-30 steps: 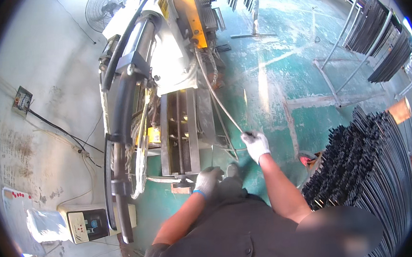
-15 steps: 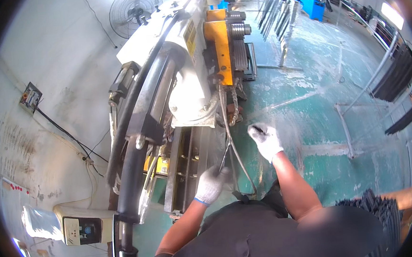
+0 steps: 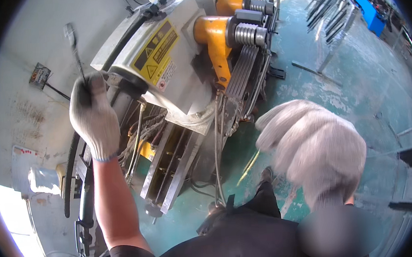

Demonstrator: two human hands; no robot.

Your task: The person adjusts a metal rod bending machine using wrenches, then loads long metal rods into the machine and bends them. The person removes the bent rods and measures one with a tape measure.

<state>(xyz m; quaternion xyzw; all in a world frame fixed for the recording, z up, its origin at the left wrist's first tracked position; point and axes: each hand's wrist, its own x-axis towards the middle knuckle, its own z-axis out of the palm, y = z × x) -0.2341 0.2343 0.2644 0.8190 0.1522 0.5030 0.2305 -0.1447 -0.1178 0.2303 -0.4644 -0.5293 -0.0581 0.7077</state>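
Note:
My left hand (image 3: pixel 95 119) wears a white knit glove and is raised on the left, beside the black cylinder end of the machine. Its fingers are wrapped round the dark, slender shaft of a hand tool (image 3: pixel 73 47); the tool stands upright, its wider grey head blurred, so its exact kind does not show. Close to the camera on the right is my right hand (image 3: pixel 317 142), gloved too and smeared a little by motion. Its fingers are curled in, and whatever lies inside them is hidden. The white machine (image 3: pixel 183 73) with orange arms (image 3: pixel 213 32) stands between both hands.
Steel rails (image 3: pixel 171 171) and hanging hoses (image 3: pixel 218 151) run below the machine head. A yellow strip (image 3: pixel 248 167) lies on the green floor near my foot. Metal frames (image 3: pixel 327 19) and a blue bin (image 3: pixel 371 14) stand farther right. A switch box (image 3: pixel 40 75) hangs on the wall.
My left hand has risen from low beside the rails to the upper left with the tool. My right hand has come nearer the camera. The whole view has shifted and tilted.

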